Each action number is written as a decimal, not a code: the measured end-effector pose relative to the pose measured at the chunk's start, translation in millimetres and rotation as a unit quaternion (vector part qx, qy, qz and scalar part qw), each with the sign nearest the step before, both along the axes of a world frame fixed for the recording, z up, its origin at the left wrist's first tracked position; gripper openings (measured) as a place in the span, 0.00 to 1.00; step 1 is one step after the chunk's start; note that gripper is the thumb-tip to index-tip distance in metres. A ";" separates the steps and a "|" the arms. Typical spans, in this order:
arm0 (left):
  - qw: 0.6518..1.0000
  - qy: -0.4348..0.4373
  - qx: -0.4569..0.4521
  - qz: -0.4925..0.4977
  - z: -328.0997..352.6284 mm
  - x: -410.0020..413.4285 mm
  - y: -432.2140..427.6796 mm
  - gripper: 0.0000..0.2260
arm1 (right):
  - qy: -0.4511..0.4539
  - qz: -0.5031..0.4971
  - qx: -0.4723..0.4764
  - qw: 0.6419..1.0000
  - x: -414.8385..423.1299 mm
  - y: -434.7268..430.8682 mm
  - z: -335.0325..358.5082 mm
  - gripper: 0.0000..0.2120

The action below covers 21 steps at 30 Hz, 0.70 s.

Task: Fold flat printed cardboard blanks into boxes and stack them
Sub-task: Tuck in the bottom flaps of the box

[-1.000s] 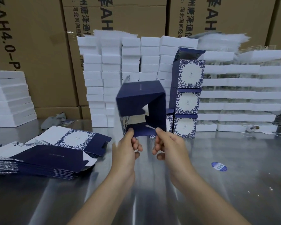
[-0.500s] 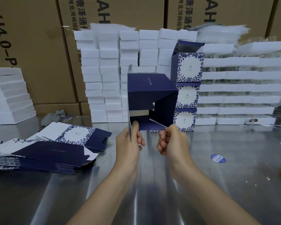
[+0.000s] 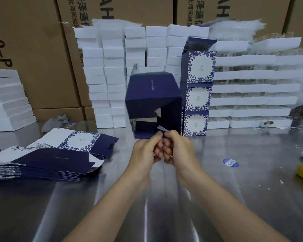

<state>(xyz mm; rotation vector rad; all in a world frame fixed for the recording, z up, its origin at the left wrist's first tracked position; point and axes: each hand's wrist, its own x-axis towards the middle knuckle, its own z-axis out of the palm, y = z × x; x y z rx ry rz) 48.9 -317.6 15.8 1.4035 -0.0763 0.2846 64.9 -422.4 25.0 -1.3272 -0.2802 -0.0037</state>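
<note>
Flap-tucking looks to be the step in hand: your left hand point(image 3: 144, 151) and right hand point(image 3: 179, 149), fingers curled, pinch the near bottom flaps of the half-formed box point(image 3: 152, 96), held above mid-desk point(image 3: 217, 189). Next, you likely need to lock those flaps, then add it to the far stack point(image 3: 198, 95).

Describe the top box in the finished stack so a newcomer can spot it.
At the back of the steel table stands a wall of white blocks. At its right end is a column of three blue floral boxes. The top box is the only one with its navy lid flap standing open.
</note>
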 end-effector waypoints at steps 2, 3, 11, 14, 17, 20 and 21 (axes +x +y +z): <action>1.000 0.012 0.016 0.005 1.2 -0.9 0.0 0.23 | 0.010 0.003 0.005 1.000 0.6 2.5 0.2 0.23; 1.000 0.019 0.015 0.016 2.3 -0.9 0.2 0.22 | 0.015 -0.006 0.012 1.000 1.5 3.7 -0.4 0.23; 0.989 0.060 -0.068 0.118 6.6 1.9 15.7 0.22 | 0.044 -0.011 0.009 0.999 6.6 0.3 -2.4 0.18; 0.988 0.061 -0.063 0.123 7.3 2.1 17.9 0.21 | 0.038 -0.010 0.016 0.999 6.5 -0.9 -1.1 0.21; 0.992 0.076 -0.053 0.092 5.1 4.4 19.1 0.21 | 0.036 -0.013 0.018 0.999 6.9 -2.0 -1.8 0.20; 0.993 0.089 -0.027 0.071 -0.3 7.9 16.8 0.22 | 0.027 -0.034 -0.011 0.999 9.4 -3.9 -4.7 0.17; 0.994 0.088 -0.021 0.067 -1.4 9.5 17.4 0.23 | 0.019 -0.049 -0.023 0.998 9.3 -4.6 -4.8 0.14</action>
